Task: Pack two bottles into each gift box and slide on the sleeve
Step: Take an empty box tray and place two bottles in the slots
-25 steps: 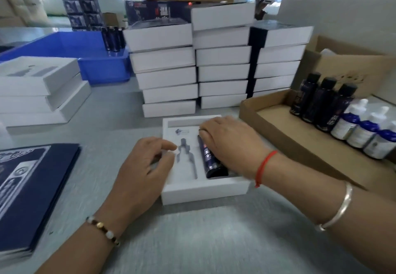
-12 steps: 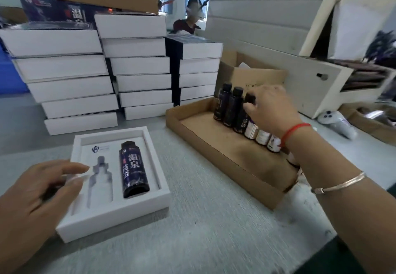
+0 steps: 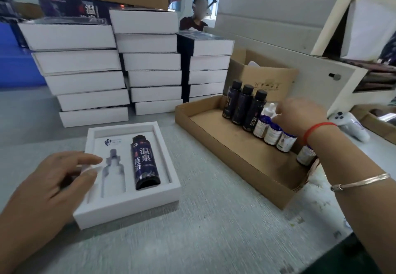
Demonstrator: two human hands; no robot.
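**A:** What do I see from the head camera?

**B:** The gift box point(image 3: 128, 175) is in the lower left of the frame. One dark bottle point(image 3: 145, 162) lies in its right slot. The dropper-shaped slot point(image 3: 113, 170) next to it has nothing in it.

**A:** And my hands?

**B:** My left hand point(image 3: 55, 179) rests on the left side of the box with the fingers spread flat. My right hand point(image 3: 300, 117) is at the middle right, over the small white bottles point(image 3: 272, 132) in the cardboard tray point(image 3: 225, 145). It touches the dropper top of the first one, but I cannot tell if it is pinching it yet.

**A:** How will that little bottle feel?

**B:** I think light, hard and smooth, so a bit slippery. It may be glass, so it could break. I would take it round the body, under the thin top. The next bottles stand very close and could tip.
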